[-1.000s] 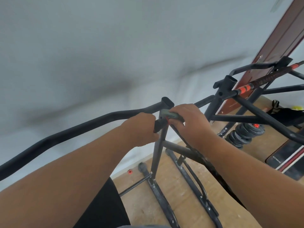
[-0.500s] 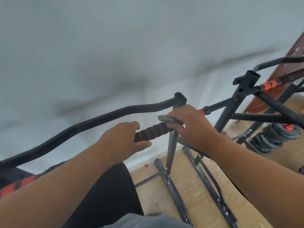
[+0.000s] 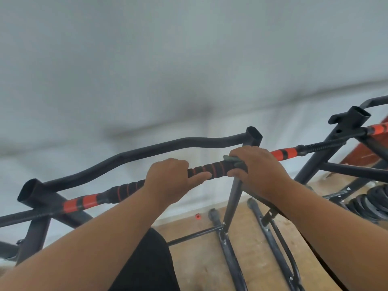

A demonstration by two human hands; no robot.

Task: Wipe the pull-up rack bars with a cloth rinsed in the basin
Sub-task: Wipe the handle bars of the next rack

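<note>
A black pull-up rack fills the view. Its straight bar point(image 3: 207, 170) has ribbed black foam with red rings and orange-taped ends. A curved black bar point(image 3: 134, 153) runs behind it. My left hand point(image 3: 170, 181) grips the foam bar, thumb stretched along it. To its right, my right hand point(image 3: 257, 171) presses a small grey-green cloth point(image 3: 233, 160) around the same bar, next to the upright post point(image 3: 233, 200). Most of the cloth is hidden under the fingers. No basin is in view.
A white wall stands behind the rack. The wooden floor point(image 3: 252, 259) below holds the rack's base rails point(image 3: 230, 255), a small red cap point(image 3: 197, 216) and stacked black weight plates point(image 3: 371, 206) at the right. A second rack frame point(image 3: 344, 131) stands at the right.
The view has swung left, so more of the foam bar and its left orange end show. My left hand slid left along the bar, away from my right hand, which keeps the cloth near the post.
</note>
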